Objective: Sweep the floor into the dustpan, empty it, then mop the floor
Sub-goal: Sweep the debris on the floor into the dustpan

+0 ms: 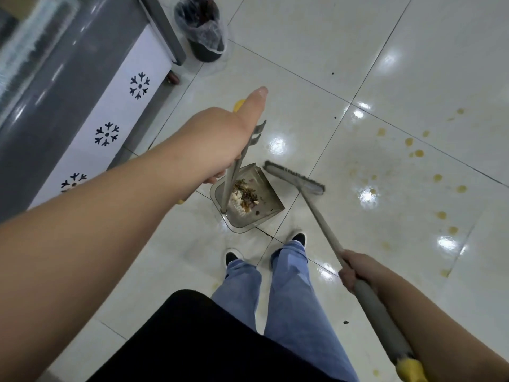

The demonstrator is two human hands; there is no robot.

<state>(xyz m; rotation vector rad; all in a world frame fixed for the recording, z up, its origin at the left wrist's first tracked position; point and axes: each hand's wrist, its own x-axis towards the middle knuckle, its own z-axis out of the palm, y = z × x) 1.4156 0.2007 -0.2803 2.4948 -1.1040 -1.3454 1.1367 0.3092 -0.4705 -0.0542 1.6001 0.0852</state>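
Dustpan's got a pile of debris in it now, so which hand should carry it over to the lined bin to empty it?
Left. The left hand already grips the dustpan handle, and the lined bin stands ahead on that side. The right hand is busy holding the broom.

No words, brand names or numbers are showing legibly anywhere. The only sign-like marks are black snowflake symbols (139, 85) printed in a row on the white side panel of the freezer cabinet (91, 111) at the left: two are showing whole, and a third is being cut off behind the person's forearm. No lettering is standing beside them, and no label can be read on any other thing in view.
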